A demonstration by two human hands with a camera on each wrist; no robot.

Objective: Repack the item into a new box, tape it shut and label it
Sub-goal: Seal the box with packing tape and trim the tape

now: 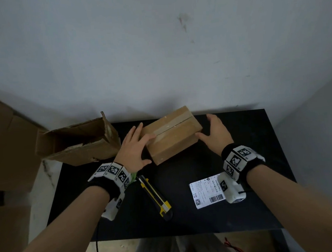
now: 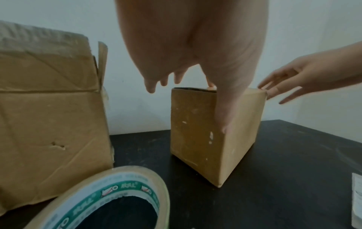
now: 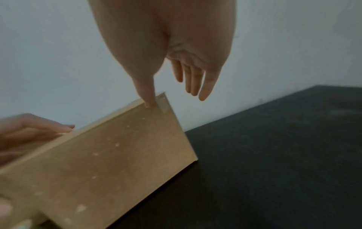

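Far left of the left fingers, resting half on the black surface [image 1: 217, 211]: an opened, torn cardboard box [image 1: 77, 144], lying on its side, mouth facing up and left. Just below the left wrist: a roll of tan tape [image 2: 117, 193], green-and-white core label showing in the left wrist view. Nearer the body from the left fingers, lying flat: a yellow-and-black utility knife [image 1: 156, 198]. Left hand [image 1: 132, 150] spread flat on the left end of the small sealed box [image 1: 172, 133], fingers [image 2: 223, 108] straight, one lying down the near corner edge, others reaching over the top; pressing, not curled round. Between both hands: that small box, standing on the surface, turned at an angle, a strip of tape along its top seam and folded down over the right end. Right hand [image 1: 215, 134] at the box's right end, fingers [image 3: 147, 93] straight and relaxed, thumb tip touching the upper edge beside the tape end, remaining fingers hanging free past the corner, gripping nothing. Nearer the body from the right fingers, partly under the right wrist: a white shipping label [image 1: 205, 192] with barcode, flat on the surface.
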